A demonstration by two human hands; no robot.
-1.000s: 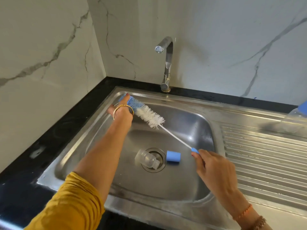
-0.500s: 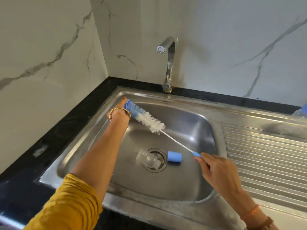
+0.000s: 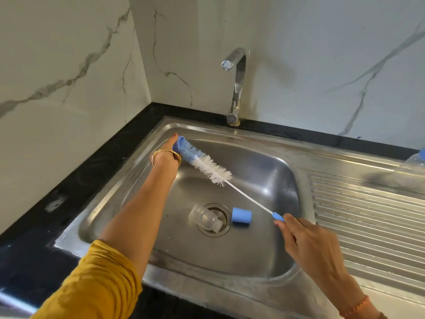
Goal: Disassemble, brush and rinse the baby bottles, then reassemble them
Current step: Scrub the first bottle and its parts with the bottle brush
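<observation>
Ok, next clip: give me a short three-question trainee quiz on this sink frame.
1. True or false: water is running from the tap.
2. Which hand holds the brush by its handle? A) left B) right C) neither
3. Fill in: the clear bottle lies on its side over the ____, with the blue cap beside it.

Key
1. False: no stream shows.
2. B: the right hand grips the blue handle; the left hand holds the blue tip of the brush.
3. Drain, in the sink.

sink (image 3: 305, 155) | in basin: clear bottle (image 3: 204, 218), blue cap (image 3: 241, 217)
</observation>
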